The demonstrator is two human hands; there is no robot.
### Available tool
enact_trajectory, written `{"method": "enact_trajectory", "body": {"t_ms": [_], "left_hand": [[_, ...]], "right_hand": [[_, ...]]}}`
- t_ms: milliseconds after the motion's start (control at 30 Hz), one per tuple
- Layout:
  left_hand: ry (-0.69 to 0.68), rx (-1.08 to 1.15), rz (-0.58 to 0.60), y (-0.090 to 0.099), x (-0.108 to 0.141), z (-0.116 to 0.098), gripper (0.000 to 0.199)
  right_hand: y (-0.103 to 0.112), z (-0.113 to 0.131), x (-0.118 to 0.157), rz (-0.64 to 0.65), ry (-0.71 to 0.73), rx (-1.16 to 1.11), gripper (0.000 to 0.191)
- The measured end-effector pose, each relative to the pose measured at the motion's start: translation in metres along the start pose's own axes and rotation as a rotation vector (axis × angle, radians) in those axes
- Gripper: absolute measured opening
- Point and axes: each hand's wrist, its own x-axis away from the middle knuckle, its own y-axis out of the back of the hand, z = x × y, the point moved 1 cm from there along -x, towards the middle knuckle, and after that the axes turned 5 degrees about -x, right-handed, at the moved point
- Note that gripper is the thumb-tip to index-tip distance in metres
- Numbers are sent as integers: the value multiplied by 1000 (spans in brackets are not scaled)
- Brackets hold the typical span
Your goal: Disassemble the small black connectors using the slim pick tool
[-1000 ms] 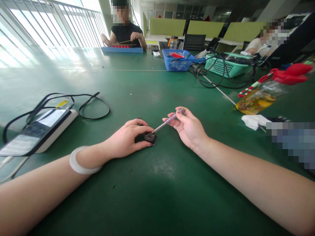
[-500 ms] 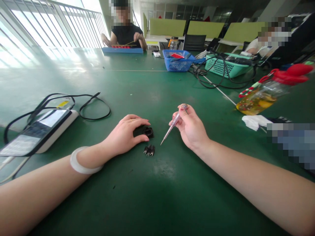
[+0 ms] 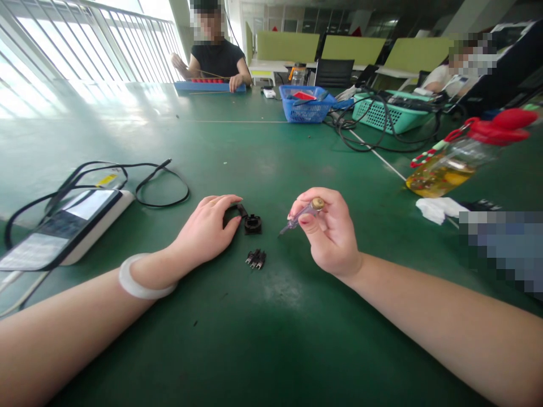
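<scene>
My right hand (image 3: 331, 226) is closed round a clear-handled screwdriver (image 3: 304, 216), its tip pointing down and left. Left of that tip, a black round part with a square base (image 3: 253, 224) stands on the green table (image 3: 271, 350). My left hand (image 3: 210, 226) rests just left of this part, thumb and fingers curved round a small dark piece (image 3: 241, 210) that is mostly hidden. Several small black pieces with metal prongs (image 3: 256, 259) lie together in front of the round part.
A white device with a screen (image 3: 68, 226) and black cables lie at the left. A blue basket (image 3: 306, 107), a green basket (image 3: 390, 113) and a red-lidded bottle (image 3: 453, 164) stand at the back right. A person (image 3: 218, 59) sits across the table.
My left hand has drawn back left, off the round part, which now shows fully. The screwdriver has tilted, its handle end now facing me. The person across has moved their hands.
</scene>
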Motion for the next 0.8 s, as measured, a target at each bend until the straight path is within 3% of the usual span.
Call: {"method": "enact_trajectory", "body": {"t_ms": [267, 567, 800], "left_hand": [[-78, 2, 40, 1, -1, -2, 36], [-217, 86, 37, 10, 1, -11, 41], [-159, 78, 62, 5, -1, -10, 34]], "right_hand": [[1, 3, 2, 28, 35, 39, 21], [1, 2, 3, 72, 185, 88, 32], [0, 2, 4, 91, 164, 111, 28]]}}
